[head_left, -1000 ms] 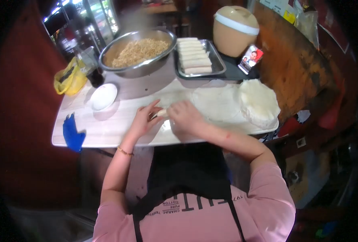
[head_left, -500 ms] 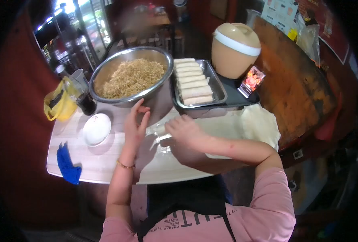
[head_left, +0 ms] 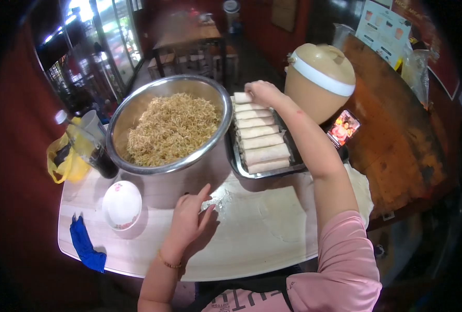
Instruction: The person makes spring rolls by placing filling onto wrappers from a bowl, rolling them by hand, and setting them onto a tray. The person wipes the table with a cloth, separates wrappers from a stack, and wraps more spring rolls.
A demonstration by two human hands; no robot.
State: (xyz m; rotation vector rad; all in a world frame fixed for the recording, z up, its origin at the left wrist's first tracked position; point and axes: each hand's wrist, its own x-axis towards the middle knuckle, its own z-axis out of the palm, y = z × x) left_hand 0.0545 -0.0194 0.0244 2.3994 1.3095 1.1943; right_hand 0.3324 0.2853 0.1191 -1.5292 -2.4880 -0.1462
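My right hand point(head_left: 264, 94) reaches to the far end of a metal tray point(head_left: 262, 176), its fingers closed on the end of a pale uncooked spring roll point(head_left: 243, 98). Several more spring rolls point(head_left: 262, 141) lie side by side in that tray. Above the near middle of the table, my left hand point(head_left: 190, 214) is empty, with forefinger and thumb stretched apart. Just beyond its fingers is a wet, shiny patch point(head_left: 219, 200) on the tabletop. A thin spring roll wrapper point(head_left: 283, 213) lies flat to its right.
A big steel bowl point(head_left: 169, 169) of bean sprouts point(head_left: 173, 130) stands left of the tray. Leftward are a white bowl point(head_left: 121, 205), a bottle of dark liquid point(head_left: 103, 162), a yellow bag point(head_left: 67, 164) and a blue cloth point(head_left: 85, 247). Stacked wrappers point(head_left: 360, 195), a phone point(head_left: 343, 127) and a beige jug point(head_left: 319, 73) are rightward.
My right hand has moved from the table up to the far end of the tray, where it grips a spring roll. My left hand has shifted nearer to me. The view has tilted.
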